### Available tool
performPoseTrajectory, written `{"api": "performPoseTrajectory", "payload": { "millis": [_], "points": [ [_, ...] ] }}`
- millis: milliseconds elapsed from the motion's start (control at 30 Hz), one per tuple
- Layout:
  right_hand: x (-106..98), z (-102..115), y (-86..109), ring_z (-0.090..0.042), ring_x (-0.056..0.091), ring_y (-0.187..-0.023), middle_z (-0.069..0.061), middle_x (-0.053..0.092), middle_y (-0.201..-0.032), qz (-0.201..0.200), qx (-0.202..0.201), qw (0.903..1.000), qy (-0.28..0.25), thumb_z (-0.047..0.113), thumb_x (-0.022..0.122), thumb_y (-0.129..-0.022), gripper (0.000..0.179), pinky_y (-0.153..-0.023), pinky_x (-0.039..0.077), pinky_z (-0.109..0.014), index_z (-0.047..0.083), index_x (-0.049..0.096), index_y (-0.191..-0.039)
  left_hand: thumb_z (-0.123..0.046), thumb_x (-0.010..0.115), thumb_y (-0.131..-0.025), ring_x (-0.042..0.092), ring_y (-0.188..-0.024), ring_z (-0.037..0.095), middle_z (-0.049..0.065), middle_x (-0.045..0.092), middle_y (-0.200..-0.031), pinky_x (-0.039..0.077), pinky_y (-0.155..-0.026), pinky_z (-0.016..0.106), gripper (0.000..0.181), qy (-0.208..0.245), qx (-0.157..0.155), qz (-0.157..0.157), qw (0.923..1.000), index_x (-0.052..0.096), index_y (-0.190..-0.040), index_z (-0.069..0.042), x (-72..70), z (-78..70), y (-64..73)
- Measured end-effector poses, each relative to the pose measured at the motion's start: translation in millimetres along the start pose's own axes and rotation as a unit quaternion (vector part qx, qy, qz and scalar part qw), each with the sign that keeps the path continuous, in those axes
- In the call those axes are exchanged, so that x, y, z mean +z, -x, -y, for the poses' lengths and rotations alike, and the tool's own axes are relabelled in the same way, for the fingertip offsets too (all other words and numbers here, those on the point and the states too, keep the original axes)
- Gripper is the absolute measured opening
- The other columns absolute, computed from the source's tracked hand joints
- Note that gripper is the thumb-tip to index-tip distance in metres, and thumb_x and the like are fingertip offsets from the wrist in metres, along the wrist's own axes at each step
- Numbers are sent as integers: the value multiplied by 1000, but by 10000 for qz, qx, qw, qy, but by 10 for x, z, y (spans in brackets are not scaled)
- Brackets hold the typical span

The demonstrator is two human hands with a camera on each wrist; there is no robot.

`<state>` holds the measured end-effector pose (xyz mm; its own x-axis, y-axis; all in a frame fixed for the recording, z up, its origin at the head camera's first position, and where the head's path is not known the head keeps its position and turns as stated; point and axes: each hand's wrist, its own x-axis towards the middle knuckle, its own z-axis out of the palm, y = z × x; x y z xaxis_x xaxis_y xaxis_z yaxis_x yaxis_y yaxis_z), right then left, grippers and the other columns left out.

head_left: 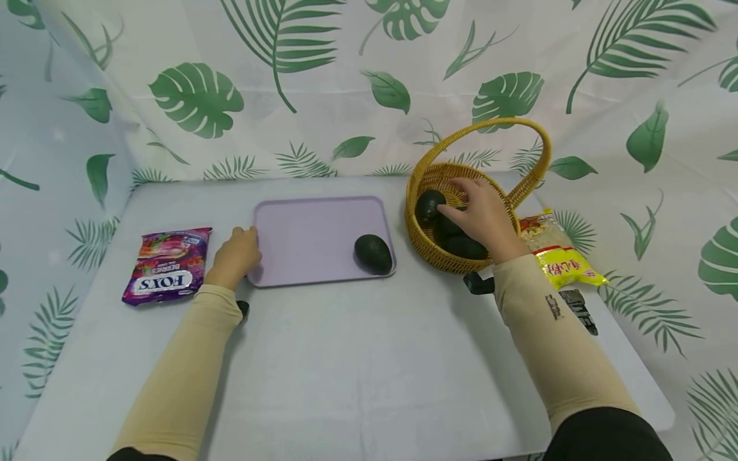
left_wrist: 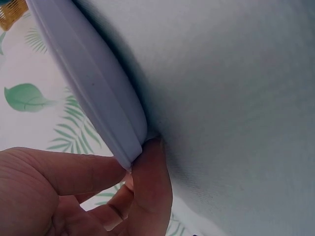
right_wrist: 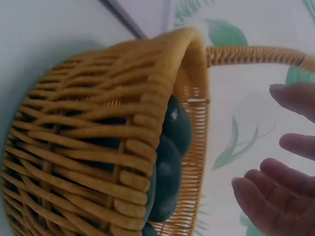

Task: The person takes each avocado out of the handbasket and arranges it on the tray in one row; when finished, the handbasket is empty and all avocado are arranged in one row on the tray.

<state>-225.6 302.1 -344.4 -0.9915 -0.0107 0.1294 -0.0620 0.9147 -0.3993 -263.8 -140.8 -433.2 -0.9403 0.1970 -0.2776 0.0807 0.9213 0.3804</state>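
Observation:
My left hand [head_left: 236, 257] pinches the left rim of a lilac tray [head_left: 305, 243]; in the left wrist view, thumb and finger [left_wrist: 150, 189] meet at its edge. A dark green avocado [head_left: 373, 254] lies at the tray's right end. My right hand [head_left: 481, 214] is over a yellow wicker basket [head_left: 418, 238], inside the handle's arch, with fingers spread and holding nothing. Several avocados sit in the basket, one [head_left: 430, 205] left of the fingertips. The right wrist view shows the fingers [right_wrist: 295, 142] apart from the avocados [right_wrist: 167, 182], beyond the rim.
Left of the tray lies a purple FOX'S Berries candy bag [head_left: 167, 266]. A yellow and clear food packet [head_left: 565, 256] is right of the basket, partly behind the right forearm. The basket's tall handle [head_left: 461, 136] arches up at the back. A white cloth covers the table [head_left: 357, 358].

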Motion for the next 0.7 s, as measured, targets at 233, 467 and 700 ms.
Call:
{"api": "performPoseTrajectory", "payload": {
  "millis": [233,467,700],
  "points": [
    [34,-54,-190,-37,46,-120,-21,50,-136,298,-40,9994,-142,39,69,-92,67,-100,42,-55,6,46,-146,-2,47,-92,56,-97,49,37,41,-122,52,-79,60,47,35,0,20,10000,40,-136,14,-10,-5,11],
    [60,-23,-445,-40,44,-129,-23,46,-143,976,-70,9952,-66,34,69,-93,68,-108,38,-56,3,44,-147,-2,47,-92,56,-96,48,37,41,-123,53,-79,60,49,54,-5,13,10000,39,-138,14,-7,14,5],
    [82,-26,-638,-38,53,-123,-21,41,-149,1772,321,9836,-93,34,68,-93,68,-104,44,-55,4,41,-149,-2,47,-93,56,-100,49,37,40,-126,52,-82,61,51,11,4,62,10000,37,-140,13,-10,26,-22]
  ]
}}
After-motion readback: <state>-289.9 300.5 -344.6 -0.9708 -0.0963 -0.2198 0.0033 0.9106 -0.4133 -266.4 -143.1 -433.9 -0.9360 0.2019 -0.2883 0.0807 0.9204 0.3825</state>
